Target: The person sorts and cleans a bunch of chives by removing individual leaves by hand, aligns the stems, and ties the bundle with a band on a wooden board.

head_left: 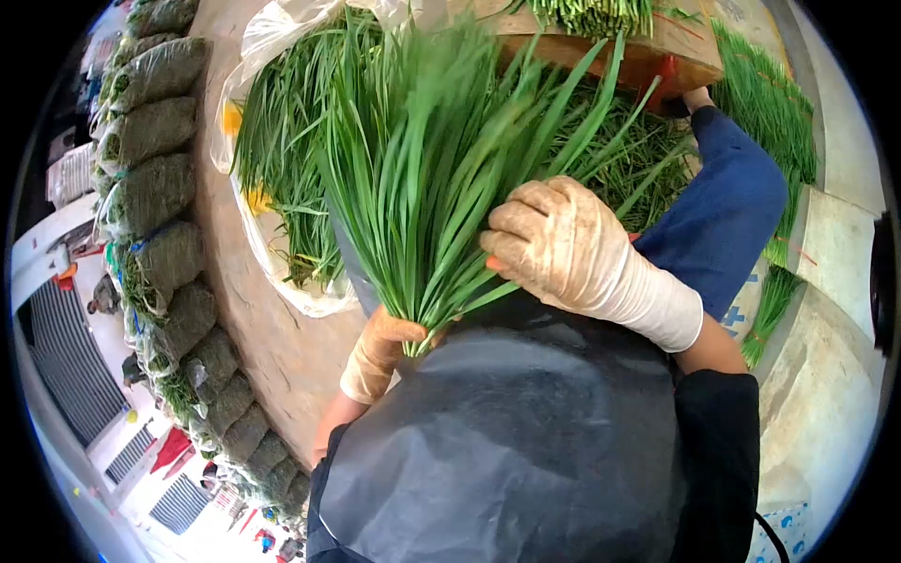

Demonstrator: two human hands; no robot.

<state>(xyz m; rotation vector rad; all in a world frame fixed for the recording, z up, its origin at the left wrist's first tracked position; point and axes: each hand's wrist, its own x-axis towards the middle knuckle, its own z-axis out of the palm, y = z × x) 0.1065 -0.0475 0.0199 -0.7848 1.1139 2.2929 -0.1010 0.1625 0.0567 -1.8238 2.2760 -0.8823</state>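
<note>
My left hand, in a pale, stained glove, is closed round the lower end of a bunch of garlic chives. The long flat leaves fan upward and away from me, and their far tips are blurred. At the right side of the bunch is my right hand, in a dirty white glove with its fingers curled against the outer leaves. A small orange-red bit shows at its fingertips; I cannot make out what it is. A black apron covers my lap just below both hands.
A clear plastic bag of loose green leaves lies open at the left. Cut leaves lie beneath a wooden stand with a bundle on top. Tied bundles line the right. Packed sacks form a row at far left.
</note>
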